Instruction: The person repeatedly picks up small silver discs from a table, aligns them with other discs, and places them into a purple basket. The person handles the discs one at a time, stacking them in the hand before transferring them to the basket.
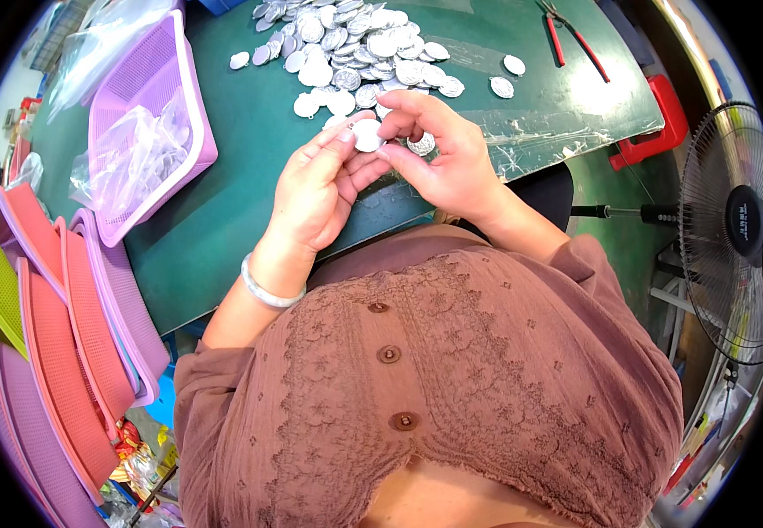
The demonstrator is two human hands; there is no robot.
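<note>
Between my two hands is a round silver metal pendant (pixel 367 135), its flat bright face turned up and a small loop at its edge. My left hand (pixel 318 187), with a pale bangle on the wrist, pinches the pendant's left edge between thumb and fingers. On the other side, the thumb and fingers of my right hand (pixel 441 157) close on its right edge. Partly under my right hand lies another pendant (pixel 421 144) with a raised pattern. Just beyond my fingers spreads a heap of similar silver pendants (pixel 346 53), some patterned, some plain.
A purple plastic basket (pixel 203 132) holding clear plastic bags (pixel 139 158) stands on the green table (pixel 223 220) at the left. Stacked coloured baskets (pixel 69 326) lean beside the table. Red-handled pliers (pixel 572 40) lie far right, near two loose pendants (pixel 502 87). A fan (pixel 733 220) stands at the right.
</note>
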